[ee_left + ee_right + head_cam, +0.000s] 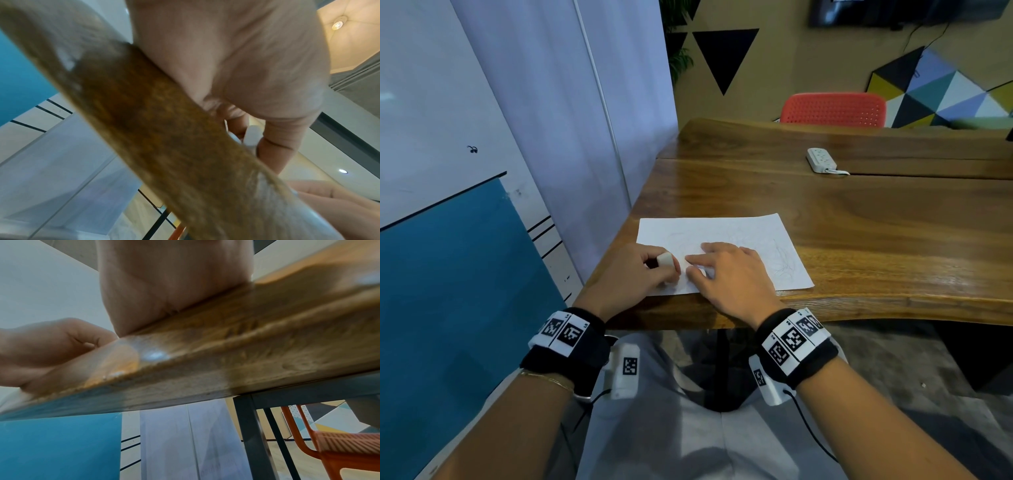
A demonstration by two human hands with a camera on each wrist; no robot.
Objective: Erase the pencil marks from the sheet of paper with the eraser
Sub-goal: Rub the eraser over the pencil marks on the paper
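A white sheet of paper (739,240) with faint pencil scribbles lies near the front left corner of the wooden table (859,222). My left hand (650,270) rests on the sheet's near left part and pinches a small white eraser (665,259), which also shows between the fingers in the left wrist view, eraser (252,136). My right hand (726,270) lies flat on the paper just right of it, fingers spread and straight, pressing the sheet down. Denser dark scribbles (786,263) sit at the sheet's right side. In the right wrist view only the palm heel (164,288) on the table edge shows.
A white power strip (822,160) lies further back on the table. A red chair (832,108) stands behind the far edge. A white and blue wall panel (465,240) runs close along the table's left side. The table's front edge (893,308) is right below my wrists.
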